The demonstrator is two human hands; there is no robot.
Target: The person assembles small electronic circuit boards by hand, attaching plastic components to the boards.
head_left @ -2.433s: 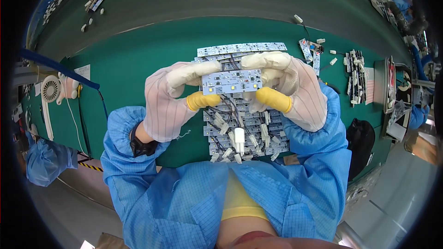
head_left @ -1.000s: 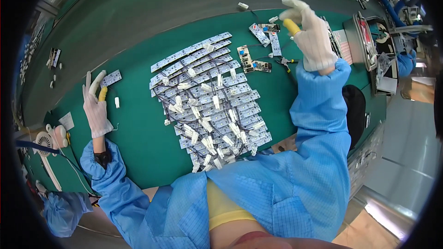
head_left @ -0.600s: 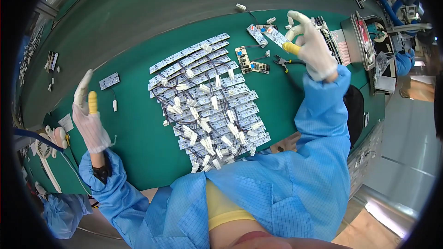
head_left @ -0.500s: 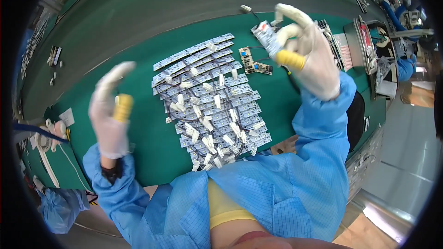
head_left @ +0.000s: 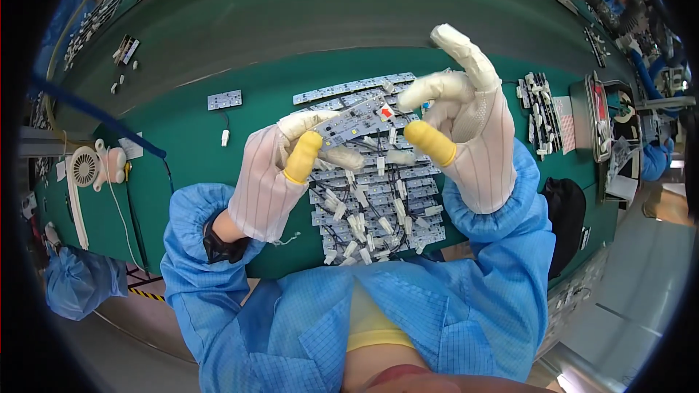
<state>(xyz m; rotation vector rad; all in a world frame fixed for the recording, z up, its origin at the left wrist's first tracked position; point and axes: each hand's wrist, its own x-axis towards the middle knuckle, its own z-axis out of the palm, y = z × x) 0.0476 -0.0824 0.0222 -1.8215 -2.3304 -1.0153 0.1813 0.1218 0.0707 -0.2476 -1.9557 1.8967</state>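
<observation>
My left hand (head_left: 273,167), in a striped white glove with a yellow thumb cover, pinches the left end of a small LED circuit board (head_left: 354,124). A red arrow marks the board's right end. My right hand (head_left: 470,124), gloved alike, is beside that end with thumb and fingers apart; nothing shows between them. Below both hands lie overlapping rows of LED boards (head_left: 429,207) with dark wires and white plugs (head_left: 357,225), partly hidden by the hands. A single short LED board (head_left: 224,100) with a white plug (head_left: 225,137) lies to the left.
The green mat (head_left: 182,153) borders a dark belt-like surface (head_left: 291,22) at the back. On the right are a stack of wired boards (head_left: 540,113), a pink-dotted sheet (head_left: 564,124) and a metal-rimmed tray (head_left: 591,120). A small fan (head_left: 84,167) stands at left.
My right hand has brought the small board leftward over the rows, and its fingers have spread. My left hand has come right and taken the board's left end. The single board at left now shows.
</observation>
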